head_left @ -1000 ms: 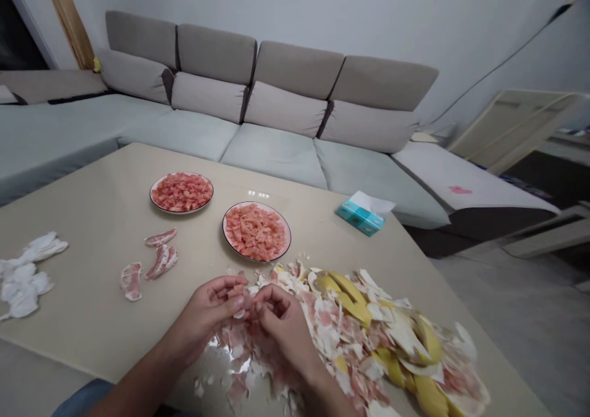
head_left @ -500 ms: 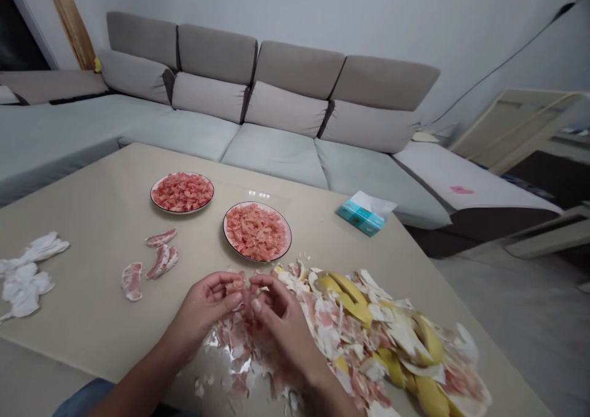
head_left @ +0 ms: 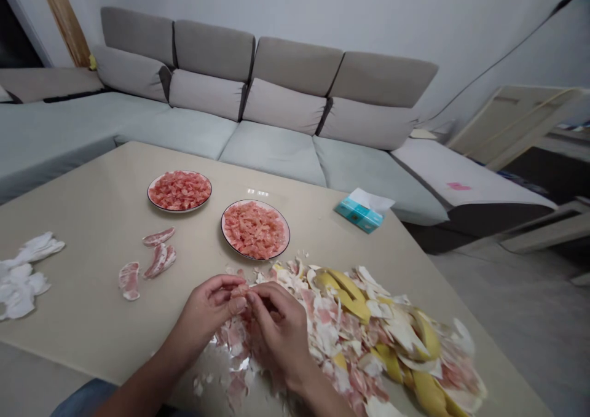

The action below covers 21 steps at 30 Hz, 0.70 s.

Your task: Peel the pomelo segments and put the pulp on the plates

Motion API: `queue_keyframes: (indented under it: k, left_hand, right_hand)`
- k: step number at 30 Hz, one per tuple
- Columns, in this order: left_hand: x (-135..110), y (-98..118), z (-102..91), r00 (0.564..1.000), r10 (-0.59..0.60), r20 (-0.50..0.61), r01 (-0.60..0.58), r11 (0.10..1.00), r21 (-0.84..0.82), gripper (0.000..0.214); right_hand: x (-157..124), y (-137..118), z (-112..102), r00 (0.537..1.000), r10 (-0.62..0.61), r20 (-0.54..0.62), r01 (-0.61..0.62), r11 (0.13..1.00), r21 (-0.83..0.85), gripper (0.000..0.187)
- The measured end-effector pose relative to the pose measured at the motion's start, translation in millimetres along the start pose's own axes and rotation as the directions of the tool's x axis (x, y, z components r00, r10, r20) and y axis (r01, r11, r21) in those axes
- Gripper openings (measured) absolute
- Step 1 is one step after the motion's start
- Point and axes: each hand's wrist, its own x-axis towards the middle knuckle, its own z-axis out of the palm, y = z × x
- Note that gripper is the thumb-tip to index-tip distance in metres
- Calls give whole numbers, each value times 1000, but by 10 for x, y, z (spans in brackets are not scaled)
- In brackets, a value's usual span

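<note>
My left hand [head_left: 208,307] is closed on a small pink piece of pomelo flesh [head_left: 239,290], held between thumb and fingers. My right hand [head_left: 279,320] meets it there, thumb and fingertips pinching at the same piece. Below both hands lie thin scraps of pomelo membrane [head_left: 237,383]. Left of them, several unpeeled pomelo segments [head_left: 159,260] rest on the table. Beyond the hands stands a plate [head_left: 224,236] heaped with loose pink pomelo flesh [head_left: 255,228]. A second plate [head_left: 150,201], farther left, carries a similar heap [head_left: 179,190].
A large pile of yellow and white pomelo peel [head_left: 391,337] covers the table's right side. Crumpled white tissues [head_left: 23,279] lie at the left. A blue tissue box [head_left: 359,213] stands near the far right edge. Behind the table [head_left: 101,233] runs a grey sofa [head_left: 271,147].
My right hand has moved left, and its fingertips now touch the piece in my left hand; a small gap stood between them before. The view has shifted slightly.
</note>
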Motion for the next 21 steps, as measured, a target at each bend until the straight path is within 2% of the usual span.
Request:
queue_keyframes:
  k: [3, 6, 9, 11, 14, 18, 21]
  left_hand:
    - [-34, 5, 24, 999, -42, 4, 42, 998, -42, 26]
    - [-55, 3, 37, 992, -114, 48, 120, 984, -132, 24]
    - [-54, -1, 36, 984, -150, 97, 166, 968, -187, 24]
    - [-53, 2, 35, 980, -157, 124, 181, 961, -209, 23]
    - [-59, 17, 43, 977, -152, 151, 183, 958, -220, 21]
    - [-73, 26, 52, 974, -138, 177, 179, 954, -240, 20]
    - [-84, 10, 48, 963, -119, 243, 184, 946, -266, 18]
  right_hand:
    - [-30, 2, 18, 1000, 22, -18, -22, 1000, 4, 16]
    - [-31, -2, 27, 987, 160, 16, -161, 976, 149, 20]
    - [-14, -15, 27, 949, 295, 115, -317, 880, 355, 25]
    - [-5, -23, 27, 924, 339, 176, -382, 806, 452, 29]
    - [-2, -21, 26, 901, 359, 244, -434, 731, 527, 31]
    - [-12, 6, 25, 882, 366, 296, -471, 681, 561, 34]
    - [-22, 17, 27, 861, 373, 346, -509, 604, 614, 36]
